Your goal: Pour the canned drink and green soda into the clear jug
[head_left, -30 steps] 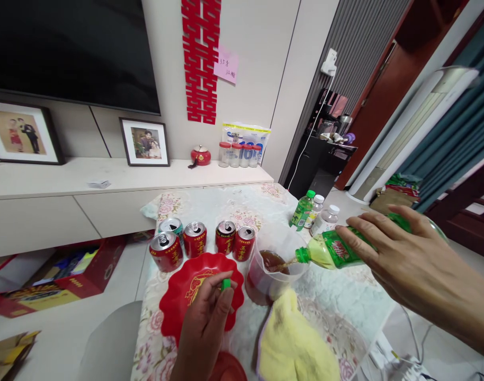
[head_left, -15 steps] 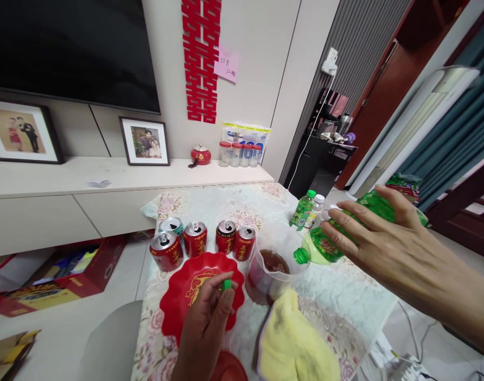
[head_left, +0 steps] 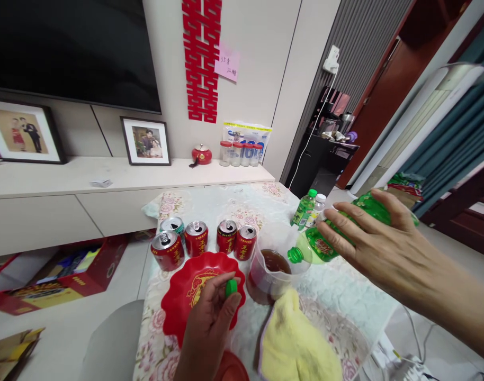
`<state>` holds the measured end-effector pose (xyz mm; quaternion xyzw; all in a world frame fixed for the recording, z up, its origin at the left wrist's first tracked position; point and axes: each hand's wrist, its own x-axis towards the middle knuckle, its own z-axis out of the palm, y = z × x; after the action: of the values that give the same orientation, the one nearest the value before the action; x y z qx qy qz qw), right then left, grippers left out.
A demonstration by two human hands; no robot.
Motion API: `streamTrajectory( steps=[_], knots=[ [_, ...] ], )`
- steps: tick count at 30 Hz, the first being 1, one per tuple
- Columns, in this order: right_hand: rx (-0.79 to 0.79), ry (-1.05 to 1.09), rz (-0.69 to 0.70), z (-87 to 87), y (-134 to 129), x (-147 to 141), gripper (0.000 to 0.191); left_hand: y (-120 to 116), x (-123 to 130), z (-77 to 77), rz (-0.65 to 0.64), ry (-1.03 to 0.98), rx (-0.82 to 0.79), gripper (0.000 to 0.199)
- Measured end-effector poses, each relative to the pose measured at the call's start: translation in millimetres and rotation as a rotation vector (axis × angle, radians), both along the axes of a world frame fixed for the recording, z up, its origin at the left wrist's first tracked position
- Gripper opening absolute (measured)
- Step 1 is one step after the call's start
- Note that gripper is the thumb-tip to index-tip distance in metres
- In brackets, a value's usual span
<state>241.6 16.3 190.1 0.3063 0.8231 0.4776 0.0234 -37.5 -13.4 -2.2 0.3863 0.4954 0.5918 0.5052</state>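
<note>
My right hand (head_left: 369, 233) is wrapped round a green plastic bottle (head_left: 319, 246), tilted nearly level with its uncapped neck pointing left. The bottle's mouth is at the rim of a clear plastic jug (head_left: 301, 270), which holds brown liquid (head_left: 274, 261). In my left hand (head_left: 212, 317) a green bottle cap (head_left: 231, 287) is pinched between thumb and fingers. That hand hovers over a red scalloped plate (head_left: 174, 301) with gold print. A yellow cloth (head_left: 297, 344) lies in front of the jug.
Several opened drink cans, one a red can (head_left: 168, 250), stand behind the plate. A green-capped bottle (head_left: 304, 208) and a white-capped bottle (head_left: 316, 209) are behind the jug. At the near edge is a red round item (head_left: 232, 368). A grey stool (head_left: 113, 344) stands left of the table.
The green bottle has shifted slightly left, bringing its mouth further over the jug's rim. My left hand has turned a little, showing more of the cap.
</note>
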Motion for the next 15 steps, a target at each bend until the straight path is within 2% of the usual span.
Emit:
streamTrajectory(
  steps=[7, 11, 15],
  knots=[
    [-0.107, 0.127, -0.091, -18.9, -1, 23, 0.051, 1, -1, -3.2, -0.046, -0.06, 0.003, 0.05],
    [-0.262, 0.361, -0.139, -33.5, -6, 42, 0.049, -2, -3, -4.5, -0.122, -0.132, -0.066, 0.048],
    [-0.452, 0.685, -0.185, -59.2, -31, 68, 0.056, -5, 0, 2.0, -0.101, -0.27, -0.119, 0.052]
  ],
)
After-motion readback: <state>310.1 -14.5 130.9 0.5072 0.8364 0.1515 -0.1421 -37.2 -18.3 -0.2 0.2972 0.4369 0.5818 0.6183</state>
